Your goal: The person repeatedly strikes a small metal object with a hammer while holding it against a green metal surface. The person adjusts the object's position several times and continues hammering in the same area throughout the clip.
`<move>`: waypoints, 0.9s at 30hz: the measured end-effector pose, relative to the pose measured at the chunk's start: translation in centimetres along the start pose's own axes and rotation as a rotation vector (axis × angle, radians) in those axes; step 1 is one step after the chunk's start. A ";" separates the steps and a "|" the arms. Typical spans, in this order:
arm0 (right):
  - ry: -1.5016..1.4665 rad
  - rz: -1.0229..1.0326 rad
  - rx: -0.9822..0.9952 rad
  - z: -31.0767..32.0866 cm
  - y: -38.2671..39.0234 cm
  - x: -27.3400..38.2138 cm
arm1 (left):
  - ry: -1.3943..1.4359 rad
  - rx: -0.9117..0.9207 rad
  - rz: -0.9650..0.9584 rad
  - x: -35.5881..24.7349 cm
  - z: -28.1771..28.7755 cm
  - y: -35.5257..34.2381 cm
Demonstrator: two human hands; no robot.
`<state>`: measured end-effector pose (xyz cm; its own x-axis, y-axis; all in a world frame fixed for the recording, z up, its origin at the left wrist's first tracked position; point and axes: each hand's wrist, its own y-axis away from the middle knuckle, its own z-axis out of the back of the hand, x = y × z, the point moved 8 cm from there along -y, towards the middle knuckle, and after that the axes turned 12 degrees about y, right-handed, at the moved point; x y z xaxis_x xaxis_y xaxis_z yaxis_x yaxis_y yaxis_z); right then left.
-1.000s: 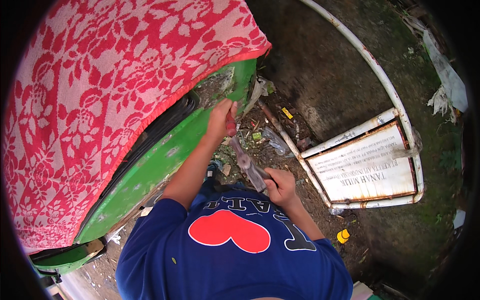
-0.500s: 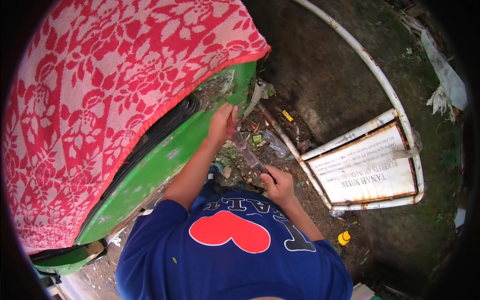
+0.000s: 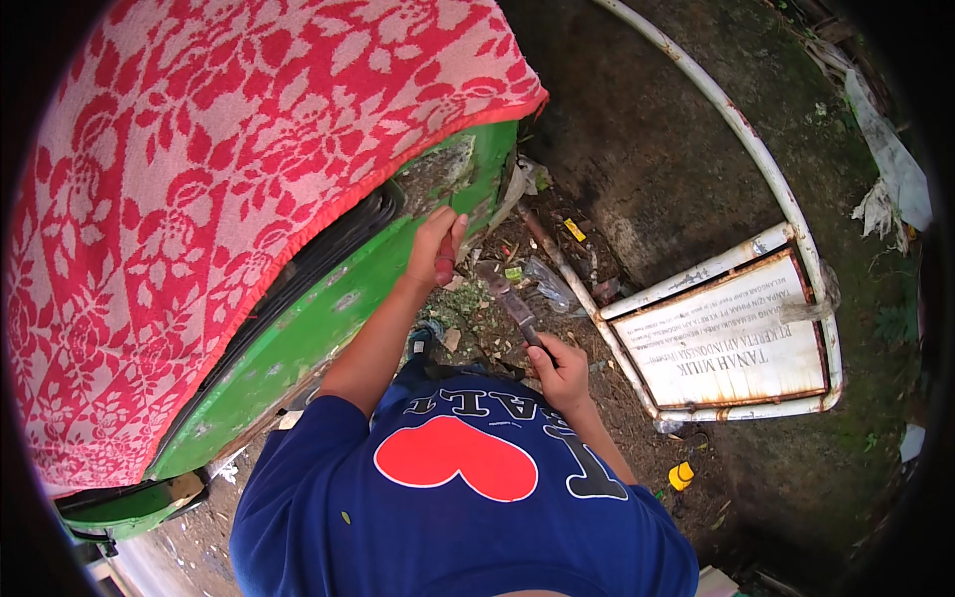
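Observation:
My left hand [image 3: 430, 249] is closed round a red-handled tool [image 3: 445, 269] beside the green, paint-worn vehicle panel [image 3: 348, 298]. The handle's end sticks out below my fist, and I cannot see the tool's other end. In my right hand [image 3: 562, 373], fingers wrapped round its dark grip, is a rusty metal tool [image 3: 509, 301] that points up and left. A small gap lies between its head and the red handle. Near my left hand, part of the panel shows a rough grey-brown patch [image 3: 445, 169].
A red and pink floral cloth [image 3: 249, 169] drapes over the vehicle. To the right, a rusty white pipe frame [image 3: 731, 114] carries a white sign [image 3: 726, 333]. Litter, including a clear plastic bag [image 3: 547, 282], covers the ground ahead. A yellow plastic piece [image 3: 681, 476] lies nearer me.
The rusty tool has come away from the red handle, leaving a gap. My left hand has shifted slightly, and its red handle now points more downward. Both hands keep their grips.

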<state>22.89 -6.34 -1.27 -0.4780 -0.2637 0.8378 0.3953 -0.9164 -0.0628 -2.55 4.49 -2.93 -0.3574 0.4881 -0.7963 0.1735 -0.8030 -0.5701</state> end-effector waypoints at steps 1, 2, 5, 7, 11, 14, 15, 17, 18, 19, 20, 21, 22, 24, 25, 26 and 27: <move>-0.009 -0.009 0.001 -0.1 0.0 -0.1 | 0.011 0.003 -0.004 -0.1 0.1 -0.1; -0.020 -0.011 -0.006 -0.1 -0.1 -0.2 | 0.019 0.008 0.011 0.1 0.2 -0.3; -0.036 -0.021 -0.016 0.0 -0.1 -0.2 | 0.049 0.024 0.040 0.2 0.7 -0.6; -0.025 -0.030 -0.008 0.1 -0.2 -0.4 | 0.079 0.037 0.039 -0.1 0.9 -0.7; -0.040 -0.036 -0.013 -0.1 -0.1 -0.7 | 0.054 0.023 -0.014 -0.1 1.0 -0.9; -0.053 -0.044 -0.021 0.0 -0.2 -0.7 | 0.053 0.023 -0.014 -0.2 0.8 -1.3; -0.060 -0.031 -0.036 -0.1 -0.2 -0.8 | 0.055 0.023 -0.019 -0.2 0.8 -1.3; -0.068 -0.027 -0.048 -0.1 -0.1 -0.8 | 0.060 0.025 -0.022 -0.2 0.8 -1.2; -0.069 -0.036 -0.044 0.0 -0.1 -0.8 | 0.063 0.025 -0.020 -0.4 0.8 -1.2; -0.070 -0.045 -0.040 -0.1 -0.1 -0.8 | 0.065 0.026 -0.018 -0.5 0.8 -1.1; -0.078 -0.046 -0.043 -0.1 -0.1 -0.9 | 0.069 0.021 -0.008 -0.4 0.9 -1.1; -0.085 -0.047 -0.045 -0.1 -0.1 -1.0 | 0.072 0.016 0.001 -0.4 0.9 -1.1; -0.092 -0.048 -0.047 -0.1 -0.1 -1.1 | 0.076 0.011 0.011 -0.3 0.9 -1.0; -0.077 -0.047 -0.034 -0.2 -0.1 -1.0 | 0.067 0.017 0.005 -0.1 0.7 -0.9; -0.070 -0.046 -0.028 -0.2 -0.1 -0.9 | 0.062 0.019 0.001 0.0 0.6 -0.8; -0.059 -0.041 -0.025 -0.1 -0.1 -0.5 | 0.060 0.018 -0.003 0.0 0.6 -0.8; -0.049 -0.037 -0.023 0.0 -0.1 0.0 | 0.059 0.019 -0.008 -0.2 0.4 -0.9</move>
<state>22.81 -6.21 -1.26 -0.4528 -0.2149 0.8653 0.3595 -0.9321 -0.0433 -2.97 4.99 -2.22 -0.3042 0.5130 -0.8027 0.1536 -0.8052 -0.5728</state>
